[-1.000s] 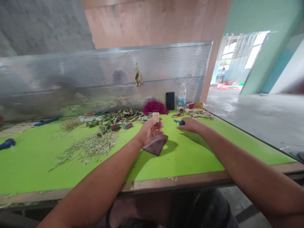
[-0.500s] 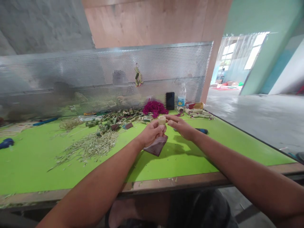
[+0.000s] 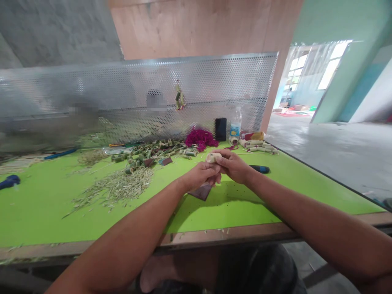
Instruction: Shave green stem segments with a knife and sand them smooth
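A short pale bamboo piece (image 3: pixel 213 157) lies tilted between my hands, above the green tabletop (image 3: pixel 245 208). My right hand (image 3: pixel 233 165) pinches it from the right with thumb and fingers. My left hand (image 3: pixel 202 174) is closed just below and left of it, its fingertips meeting those of my right hand; whether it grips the piece too is hard to make out. Under my left hand lies a dark brownish sheet (image 3: pixel 200 192), partly covered by the fingers.
Pale shavings (image 3: pixel 122 190) and green bamboo pieces (image 3: pixel 147 155) lie to the left. Magenta string (image 3: pixel 200 138), a black phone (image 3: pixel 220 129) and a bottle (image 3: pixel 235 124) stand behind. A dark blue handle (image 3: pixel 260 168) is right of my hands.
The pale piece has gone from upright to tilted. My right hand has closed on it, and my left hand has shifted slightly lower around its near end. The sheet is more covered.
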A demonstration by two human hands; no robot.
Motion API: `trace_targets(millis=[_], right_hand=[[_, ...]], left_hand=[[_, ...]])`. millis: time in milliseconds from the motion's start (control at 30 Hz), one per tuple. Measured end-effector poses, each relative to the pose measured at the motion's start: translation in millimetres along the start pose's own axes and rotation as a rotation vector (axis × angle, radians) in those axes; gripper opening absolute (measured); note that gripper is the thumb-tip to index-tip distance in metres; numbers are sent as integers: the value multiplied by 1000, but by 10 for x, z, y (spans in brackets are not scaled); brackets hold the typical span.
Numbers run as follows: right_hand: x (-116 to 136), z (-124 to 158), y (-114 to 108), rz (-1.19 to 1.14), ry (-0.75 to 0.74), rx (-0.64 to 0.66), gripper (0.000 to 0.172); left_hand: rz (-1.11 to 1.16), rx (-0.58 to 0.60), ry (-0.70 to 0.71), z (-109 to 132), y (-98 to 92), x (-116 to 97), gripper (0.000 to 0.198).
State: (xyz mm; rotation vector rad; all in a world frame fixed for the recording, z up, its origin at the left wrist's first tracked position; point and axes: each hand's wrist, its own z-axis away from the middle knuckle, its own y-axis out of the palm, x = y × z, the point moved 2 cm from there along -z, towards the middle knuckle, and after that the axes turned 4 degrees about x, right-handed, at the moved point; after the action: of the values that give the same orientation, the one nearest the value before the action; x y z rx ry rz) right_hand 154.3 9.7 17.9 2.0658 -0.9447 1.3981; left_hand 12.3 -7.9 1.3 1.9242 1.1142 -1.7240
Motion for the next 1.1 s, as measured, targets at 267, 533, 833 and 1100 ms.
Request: trace_targets(millis=[267, 533, 833, 1100], right_hand=[[-74, -43, -70, -75, 71, -105, 27], [-127, -43, -13, 14, 161, -113, 29], [-185, -42, -52, 253, 174, -118, 33], [-210, -44, 36, 801, 78, 5, 27]], left_hand=[[-677, 37, 98, 128, -516, -12, 22], [-741, 239, -44, 152, -589, 94, 61], [-852, 178, -78, 105, -493, 99, 68], [-1127, 427, -171, 83, -548, 163, 85]])
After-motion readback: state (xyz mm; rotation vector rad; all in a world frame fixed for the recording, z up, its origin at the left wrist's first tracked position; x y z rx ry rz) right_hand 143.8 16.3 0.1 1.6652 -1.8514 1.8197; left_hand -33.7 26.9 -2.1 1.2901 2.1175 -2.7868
